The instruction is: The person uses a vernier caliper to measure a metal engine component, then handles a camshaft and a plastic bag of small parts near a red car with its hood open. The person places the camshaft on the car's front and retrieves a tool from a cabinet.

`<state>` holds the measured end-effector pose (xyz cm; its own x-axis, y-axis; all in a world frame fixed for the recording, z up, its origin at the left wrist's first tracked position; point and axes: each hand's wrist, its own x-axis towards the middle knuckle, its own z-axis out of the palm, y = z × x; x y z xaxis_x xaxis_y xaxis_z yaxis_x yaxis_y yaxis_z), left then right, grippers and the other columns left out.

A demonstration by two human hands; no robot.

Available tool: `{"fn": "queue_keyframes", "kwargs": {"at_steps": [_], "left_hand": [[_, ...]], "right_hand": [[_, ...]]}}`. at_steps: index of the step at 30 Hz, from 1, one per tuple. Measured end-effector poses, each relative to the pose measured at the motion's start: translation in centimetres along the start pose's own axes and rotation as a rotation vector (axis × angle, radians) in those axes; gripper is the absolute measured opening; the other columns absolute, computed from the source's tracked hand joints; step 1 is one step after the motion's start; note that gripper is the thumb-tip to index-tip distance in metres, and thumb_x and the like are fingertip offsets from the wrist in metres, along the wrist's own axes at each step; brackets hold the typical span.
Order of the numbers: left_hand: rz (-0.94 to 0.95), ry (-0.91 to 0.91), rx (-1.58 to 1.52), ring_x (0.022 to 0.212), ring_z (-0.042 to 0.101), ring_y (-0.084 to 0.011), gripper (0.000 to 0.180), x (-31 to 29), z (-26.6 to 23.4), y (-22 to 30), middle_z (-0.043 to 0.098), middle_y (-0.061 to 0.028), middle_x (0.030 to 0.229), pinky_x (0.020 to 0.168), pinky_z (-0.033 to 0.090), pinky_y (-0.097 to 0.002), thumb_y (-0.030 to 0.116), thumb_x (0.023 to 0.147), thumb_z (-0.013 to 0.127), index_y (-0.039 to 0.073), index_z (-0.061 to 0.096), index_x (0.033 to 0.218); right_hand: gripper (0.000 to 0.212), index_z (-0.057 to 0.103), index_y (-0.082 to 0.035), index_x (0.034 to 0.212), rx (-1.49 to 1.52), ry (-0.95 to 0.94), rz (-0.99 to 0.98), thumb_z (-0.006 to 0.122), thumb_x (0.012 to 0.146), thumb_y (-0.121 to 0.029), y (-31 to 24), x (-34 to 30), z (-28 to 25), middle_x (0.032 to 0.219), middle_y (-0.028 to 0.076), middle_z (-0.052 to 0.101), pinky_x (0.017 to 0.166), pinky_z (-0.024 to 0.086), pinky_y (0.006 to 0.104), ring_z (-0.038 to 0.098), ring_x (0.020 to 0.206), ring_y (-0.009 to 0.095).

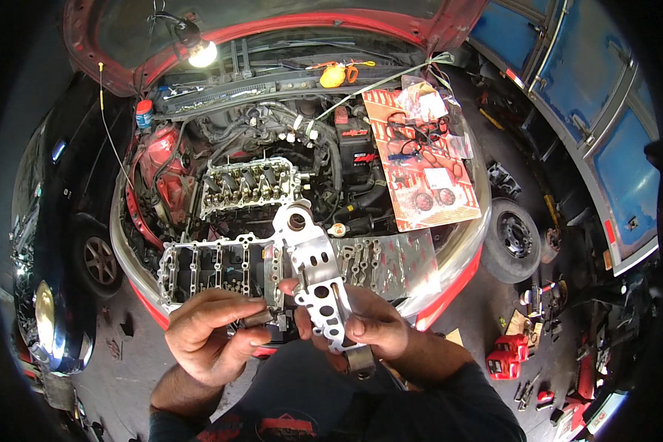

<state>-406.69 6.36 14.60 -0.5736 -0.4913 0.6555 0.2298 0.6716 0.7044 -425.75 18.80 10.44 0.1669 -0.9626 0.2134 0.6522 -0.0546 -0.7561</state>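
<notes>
My left hand (205,335) is closed, pinching a small metal cylinder (258,318) between thumb and fingers. My right hand (384,328) grips a long silver metal engine part (318,271), tilted in front of me. A round eye with a dark bore tops this part, and several holes run down its flat face. The cylinder is close to the part's left side; whether they touch, I cannot tell. Behind my hands lies a silver ladder-shaped frame (219,243) across the car's front. Beyond it, the cylinder head (250,184) sits in the engine bay with its valve gear exposed.
A lit bulb (202,54) hangs beneath the raised red hood (272,31). Gaskets lie on an orange-patterned card (438,210) at the right. Flat gaskets in clear plastic (405,261) rest at the front. A wheel (511,239) and red containers (507,357) are on the floor.
</notes>
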Motion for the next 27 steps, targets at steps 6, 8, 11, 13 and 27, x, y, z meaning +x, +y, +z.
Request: {"fn": "queue_keyframes", "kwargs": {"at_steps": [6,8,11,13,27], "left_hand": [[0.0,-0.009,-0.026,0.075,0.068,-0.0191,0.03,0.2,0.0,0.2,0.069,-0.0147,0.085,0.065,0.053,-0.0275,0.012,0.074,0.082,-0.002,0.07,0.098],[0.026,-0.019,0.013,0.075,0.068,-0.0192,0.031,0.3,0.1,0.2,0.069,-0.0146,0.085,0.065,0.053,-0.0274,0.011,0.073,0.083,-0.002,0.07,0.098],[0.043,-0.028,0.033,0.076,0.068,-0.0195,0.03,0.4,0.1,0.1,0.07,-0.0146,0.085,0.066,0.053,-0.0276,0.008,0.072,0.083,-0.002,0.07,0.097],[0.048,-0.024,0.034,0.076,0.068,-0.0197,0.03,0.5,0.3,0.0,0.07,-0.0147,0.086,0.067,0.054,-0.0278,0.007,0.072,0.082,-0.002,0.07,0.097],[-0.518,0.035,-0.768,0.075,0.068,-0.0213,0.027,-0.2,1.5,-1.8,0.069,-0.0167,0.086,0.07,0.056,-0.0298,0.009,0.088,0.069,-0.008,0.064,0.107]], "right_hand": [[0.065,0.035,0.0,0.143,0.016,-0.014,-0.059,0.058,0.094,-0.036,0.1,0.3,0.4,0.106,0.006,0.058,0.062,0.045,0.0225,0.054,0.074,0.009],[0.057,0.04,0.001,0.139,-0.217,0.094,-0.086,0.059,0.094,-0.031,0.1,0.3,0.5,0.105,0.006,0.058,0.062,0.046,0.0232,0.054,0.075,0.008],[0.046,0.045,0.003,0.132,-0.323,0.135,-0.02,0.06,0.095,-0.021,0.2,0.1,0.5,0.108,0.007,0.06,0.071,0.046,0.0251,0.055,0.086,0.009],[0.049,0.044,0.004,0.133,-0.362,0.14,-0.003,0.06,0.095,-0.021,0.3,-0.1,0.3,0.111,0.008,0.06,0.076,0.047,0.0261,0.056,0.094,0.011],[0.051,0.043,0.002,0.131,-0.469,0.189,-0.11,0.069,0.09,-0.013,0.6,-0.1,1.9,0.112,0.009,0.053,0.078,0.047,0.0271,0.052,0.101,0.014]]}}
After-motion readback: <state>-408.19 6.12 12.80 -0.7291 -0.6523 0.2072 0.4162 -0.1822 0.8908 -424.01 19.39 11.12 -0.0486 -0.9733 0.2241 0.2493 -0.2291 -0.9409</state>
